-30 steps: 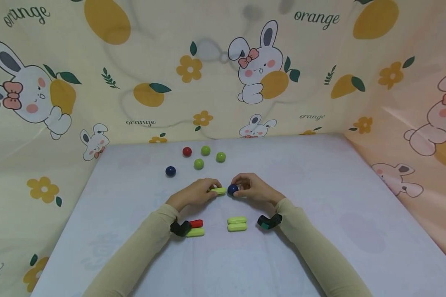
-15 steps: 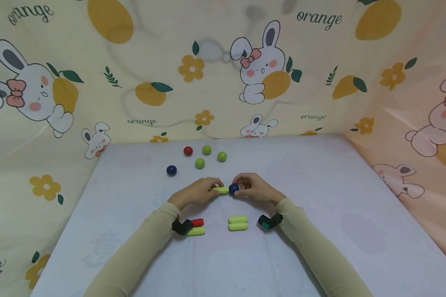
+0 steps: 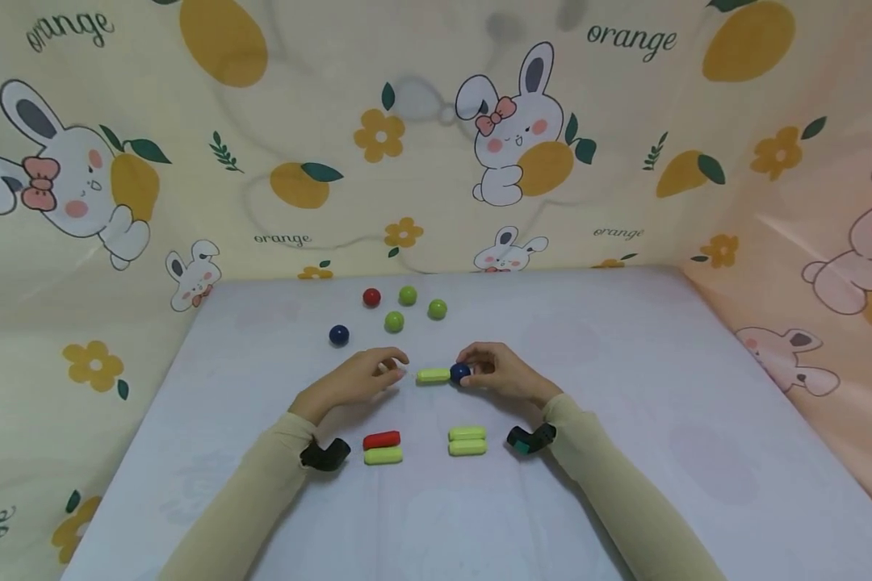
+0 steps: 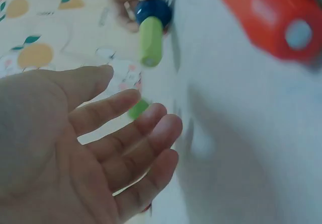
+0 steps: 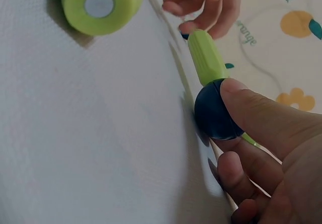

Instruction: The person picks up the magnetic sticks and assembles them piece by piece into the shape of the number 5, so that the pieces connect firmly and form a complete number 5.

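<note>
My right hand (image 3: 505, 373) pinches a dark blue ball (image 5: 216, 110) between thumb and fingers. From the ball a yellow-green stick (image 3: 433, 376) juts out to the left, its end against the ball. The left wrist view also shows this stick (image 4: 151, 42) in line with the ball. My left hand (image 3: 356, 379) lies to the left of the stick's free end, apart from it, fingers loosely spread and holding nothing. Closer to me, a red stick (image 3: 382, 440) and a yellow-green stick (image 3: 383, 457) lie side by side.
Two more yellow-green sticks (image 3: 467, 440) lie side by side in front of the right hand. Toward the back of the white table (image 3: 589, 323) are a red ball (image 3: 371, 298), a blue ball (image 3: 339, 336) and several green balls (image 3: 394, 322). A printed cloth (image 3: 407, 186) rises behind.
The stick's end came against the blue ball. My left hand then let go of the stick and drew back to the left, uncovering the red stick. The right hand kept its pinch.
</note>
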`<state>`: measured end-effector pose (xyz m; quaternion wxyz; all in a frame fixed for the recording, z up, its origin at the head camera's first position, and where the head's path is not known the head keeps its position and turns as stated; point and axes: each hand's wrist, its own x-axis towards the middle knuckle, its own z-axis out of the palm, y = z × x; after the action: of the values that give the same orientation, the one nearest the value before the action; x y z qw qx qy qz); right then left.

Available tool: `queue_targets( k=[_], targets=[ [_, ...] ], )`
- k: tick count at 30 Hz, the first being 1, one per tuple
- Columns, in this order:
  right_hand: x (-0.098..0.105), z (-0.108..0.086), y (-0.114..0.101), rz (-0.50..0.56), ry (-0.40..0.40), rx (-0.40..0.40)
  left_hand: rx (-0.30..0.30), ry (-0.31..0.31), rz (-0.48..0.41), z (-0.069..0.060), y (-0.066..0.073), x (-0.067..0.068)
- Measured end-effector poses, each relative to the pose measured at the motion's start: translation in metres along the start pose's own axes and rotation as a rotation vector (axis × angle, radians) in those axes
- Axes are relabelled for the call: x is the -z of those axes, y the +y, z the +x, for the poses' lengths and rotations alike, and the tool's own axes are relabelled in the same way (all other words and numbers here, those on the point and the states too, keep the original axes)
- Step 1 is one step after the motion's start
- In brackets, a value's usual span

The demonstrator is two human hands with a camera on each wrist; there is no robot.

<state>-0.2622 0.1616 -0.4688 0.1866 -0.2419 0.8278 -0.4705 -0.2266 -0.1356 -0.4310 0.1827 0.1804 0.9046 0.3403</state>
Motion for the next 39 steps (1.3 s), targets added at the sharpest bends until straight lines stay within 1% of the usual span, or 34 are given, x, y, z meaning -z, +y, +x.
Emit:
queue_targets(
  k=[2, 4, 8, 11, 13, 17, 22, 25, 27, 30, 33, 36, 39],
  targets=[
    [-0.001, 0.0, 0.0, -0.001, 0.002, -0.002, -0.007, 0.054, -0.02, -0.006, -0.004, 0.006],
    [-0.001, 0.0, 0.0, -0.01, 0.006, -0.001, -0.014, 0.125, -0.046, -0.01, -0.007, 0.011],
    [-0.002, 0.0, 0.001, -0.017, 0.011, 0.008, -0.035, 0.288, -0.085, -0.012, -0.012, 0.02],
    [-0.003, 0.002, 0.002, -0.013, 0.007, 0.011, -0.044, 0.377, -0.088, -0.013, -0.018, 0.025],
    [-0.004, 0.002, 0.003, -0.008, 0.004, 0.006, -0.053, 0.417, -0.089, -0.013, -0.021, 0.028],
    [-0.004, 0.001, 0.001, -0.013, 0.0, -0.001, -0.063, 0.474, -0.077, -0.012, -0.028, 0.034],
    [-0.002, 0.0, -0.002, -0.027, 0.007, 0.009, -0.033, 0.534, -0.08, -0.013, -0.037, 0.039],
    [-0.002, 0.0, -0.003, -0.037, 0.015, 0.0, 0.003, 0.544, -0.113, -0.013, -0.043, 0.04],
    [-0.001, 0.0, -0.002, -0.042, 0.016, 0.005, 0.026, 0.531, -0.12, -0.012, -0.049, 0.04],
    [-0.001, 0.0, -0.001, -0.041, 0.014, 0.011, 0.053, 0.485, -0.116, -0.009, -0.057, 0.038],
    [-0.001, 0.001, -0.001, -0.033, 0.014, 0.009, 0.056, 0.433, -0.072, -0.006, -0.065, 0.036],
    [-0.001, 0.0, -0.002, -0.028, 0.013, 0.002, 0.074, 0.382, -0.034, -0.004, -0.068, 0.032],
    [0.0, 0.0, -0.002, -0.03, 0.01, 0.006, 0.103, 0.348, -0.002, -0.002, -0.069, 0.03]
  ],
)
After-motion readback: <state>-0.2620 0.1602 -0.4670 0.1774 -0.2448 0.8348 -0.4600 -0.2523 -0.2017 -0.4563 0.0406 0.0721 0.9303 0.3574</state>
